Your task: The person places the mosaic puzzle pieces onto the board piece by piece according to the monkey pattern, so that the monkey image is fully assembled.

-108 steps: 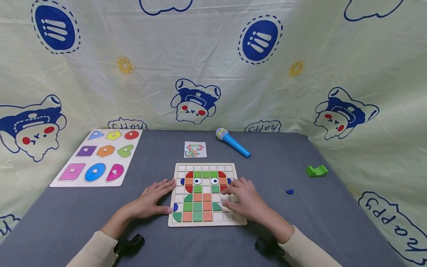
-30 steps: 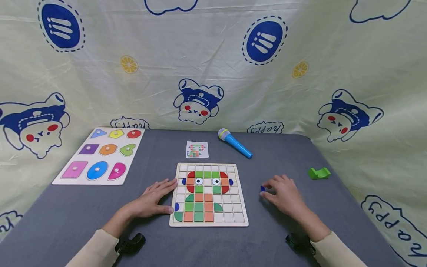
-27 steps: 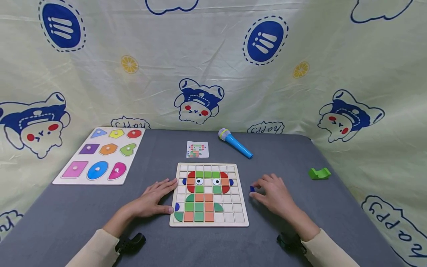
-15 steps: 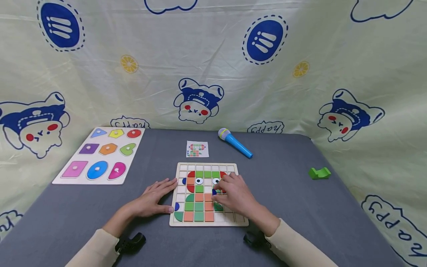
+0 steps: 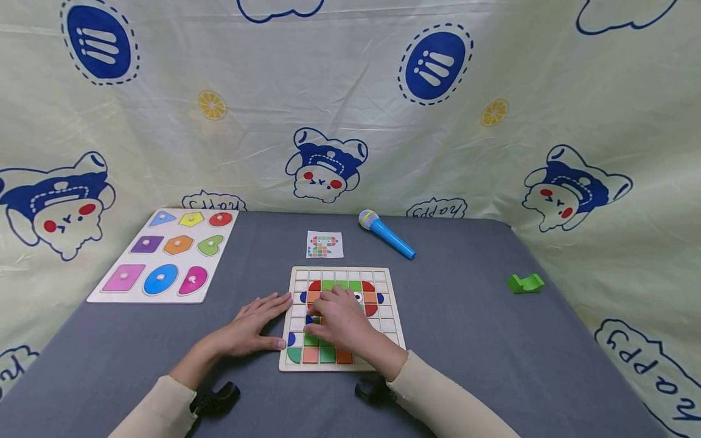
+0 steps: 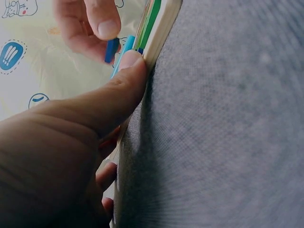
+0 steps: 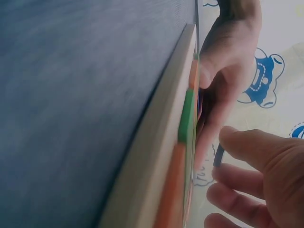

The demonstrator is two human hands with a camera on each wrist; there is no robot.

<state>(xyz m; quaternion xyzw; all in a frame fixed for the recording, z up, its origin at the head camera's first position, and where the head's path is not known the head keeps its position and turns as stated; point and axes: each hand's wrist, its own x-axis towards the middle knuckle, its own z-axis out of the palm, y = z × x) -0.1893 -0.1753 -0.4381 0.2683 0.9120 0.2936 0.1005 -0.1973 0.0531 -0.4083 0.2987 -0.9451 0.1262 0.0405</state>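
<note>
A square wooden mosaic board [image 5: 386, 311] lies on the table, its grid partly filled with red, orange and green tiles and two eye tiles. My right hand [image 5: 346, 319] reaches over its left-middle cells, thumb and index finger pinching a blue half-round tile [image 5: 309, 320]. In the left wrist view that blue tile [image 6: 111, 50] is held on edge, raised over the board. My left hand [image 5: 244, 328] rests against the board's left edge, fingers extended, thumb near the lower corner. Close to that thumb, another blue half-round tile [image 5: 291, 339] sits in the board. My right hand hides several central tiles.
A small picture card [image 5: 324, 245] lies just behind the board, with a blue toy microphone [image 5: 387, 235] to its right. A white shape puzzle [image 5: 123, 258] occupies the back left. Far right is a green curved block [image 5: 526, 283]. A patterned curtain [image 5: 350, 109] hangs behind the table.
My right hand has picked the blue half-round tile off the table at the right and carried it left across the board. My left hand has stayed at the board's edge.
</note>
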